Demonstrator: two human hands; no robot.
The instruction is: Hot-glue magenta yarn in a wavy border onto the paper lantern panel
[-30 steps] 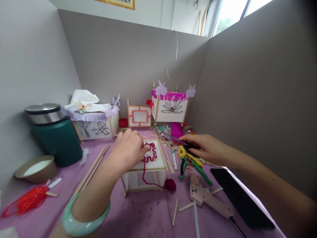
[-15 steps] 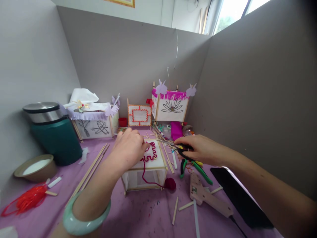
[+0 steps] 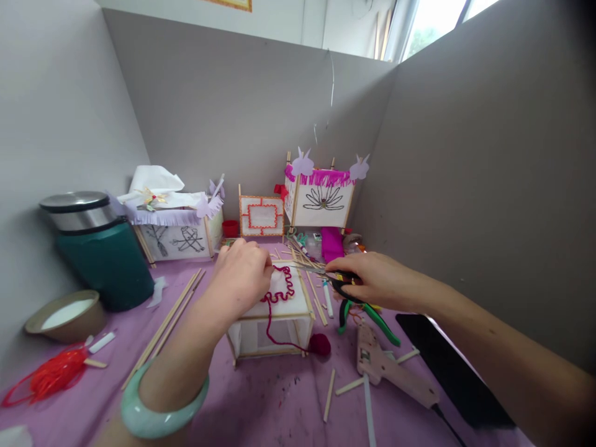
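Note:
A white box frame (image 3: pixel 272 335) with wooden edges stands before me. Dark red yarn (image 3: pixel 285 292) lies in a wavy line on its top and trails to a small yarn ball (image 3: pixel 320 344) at its right corner. My left hand (image 3: pixel 244 270) is closed over the top's left part; whatever its fingertips pinch is hidden. My right hand (image 3: pixel 367 279) grips black-handled scissors (image 3: pixel 344 282), blades pointing left over the far right edge of the top, near the yarn.
Right of the box lie green-handled pliers (image 3: pixel 382 324), a glue gun (image 3: pixel 391 372) and a black flat object (image 3: pixel 451 372). Decorated lanterns (image 3: pixel 323 198) stand behind. A teal flask (image 3: pixel 102 261), a bowl (image 3: pixel 65 316), long sticks (image 3: pixel 162 326) and red string (image 3: pixel 56 375) are at left.
My left hand has shifted slightly left, uncovering a little more of the box top. The scissors have moved slightly left, with their blades now closer together.

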